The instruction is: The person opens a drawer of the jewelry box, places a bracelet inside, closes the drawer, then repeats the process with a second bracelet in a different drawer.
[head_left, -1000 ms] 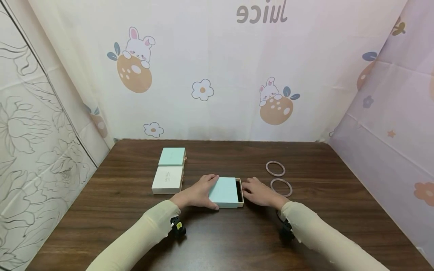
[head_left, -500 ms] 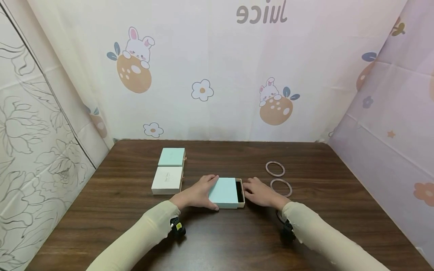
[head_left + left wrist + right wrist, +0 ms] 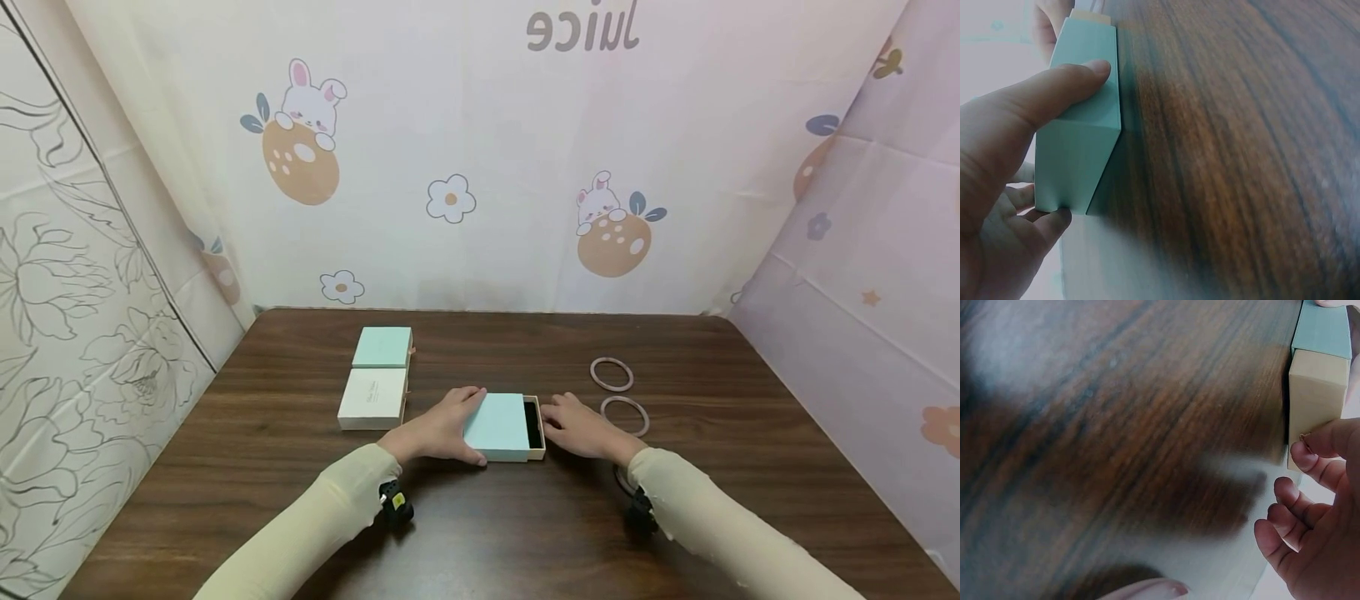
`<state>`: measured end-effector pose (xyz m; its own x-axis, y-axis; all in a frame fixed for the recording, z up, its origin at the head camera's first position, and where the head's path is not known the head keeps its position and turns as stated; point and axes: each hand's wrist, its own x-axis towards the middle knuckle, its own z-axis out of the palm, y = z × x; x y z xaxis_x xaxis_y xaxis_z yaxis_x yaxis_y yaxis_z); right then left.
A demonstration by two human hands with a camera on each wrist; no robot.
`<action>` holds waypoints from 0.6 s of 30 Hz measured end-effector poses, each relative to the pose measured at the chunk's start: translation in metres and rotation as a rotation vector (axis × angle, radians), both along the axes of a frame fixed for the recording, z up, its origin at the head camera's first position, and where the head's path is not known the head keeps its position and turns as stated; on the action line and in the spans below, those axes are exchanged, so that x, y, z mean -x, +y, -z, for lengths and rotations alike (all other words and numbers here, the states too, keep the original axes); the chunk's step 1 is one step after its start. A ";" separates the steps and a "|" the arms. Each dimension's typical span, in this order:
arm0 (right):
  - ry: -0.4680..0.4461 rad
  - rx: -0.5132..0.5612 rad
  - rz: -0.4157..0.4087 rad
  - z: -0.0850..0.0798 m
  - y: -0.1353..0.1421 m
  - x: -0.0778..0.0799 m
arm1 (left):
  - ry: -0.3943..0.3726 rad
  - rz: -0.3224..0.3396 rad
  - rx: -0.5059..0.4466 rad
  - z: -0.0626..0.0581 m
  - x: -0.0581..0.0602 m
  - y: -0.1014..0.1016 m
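Clock positions are read from the head view, twelve being the table's far edge. The pale blue box (image 3: 497, 425) lies flat on the table (image 3: 480, 533), directly between the hands. Its drawer (image 3: 1319, 394) projects at three o'clock, partly out, with a black interior showing. The governing relation is the drawer's line of travel, judged to run nine to three — the right hand (image 3: 581, 429) stands on that line at the drawer's end, the left hand (image 3: 438, 427) at the opposite end. Neither is nearer; both are in contact. The sleeve looks roughly square from above, so no long axis can be certified for it alone. Left grip: clamped on the sleeve, thumb along the six o'clock wall, fingers round toward the far side. Right grip: thumb and forefinger together on a small pull tab (image 3: 1304, 438) at the drawer's end wall — remaining fingers loosely bent, clear of the box. The left forearm enters from eight o'clock, the right from four. A mint box (image 3: 382, 347) and a cream box (image 3: 372, 396) lie toward ten o'clock, apart from the left hand.
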<state>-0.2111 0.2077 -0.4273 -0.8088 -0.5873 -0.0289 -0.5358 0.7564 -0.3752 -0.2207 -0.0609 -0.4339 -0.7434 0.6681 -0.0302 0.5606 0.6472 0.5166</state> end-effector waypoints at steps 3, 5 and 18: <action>-0.001 -0.001 0.001 0.000 0.000 -0.001 | 0.004 0.000 0.002 0.000 0.000 0.000; 0.001 -0.001 0.001 -0.001 0.001 -0.001 | 0.005 0.001 0.003 0.000 0.000 0.000; 0.005 -0.002 0.009 0.001 0.002 0.000 | 0.006 0.001 0.006 -0.001 0.000 0.000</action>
<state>-0.2107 0.2101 -0.4283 -0.8142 -0.5800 -0.0258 -0.5311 0.7619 -0.3707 -0.2205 -0.0613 -0.4333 -0.7431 0.6685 -0.0301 0.5641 0.6499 0.5093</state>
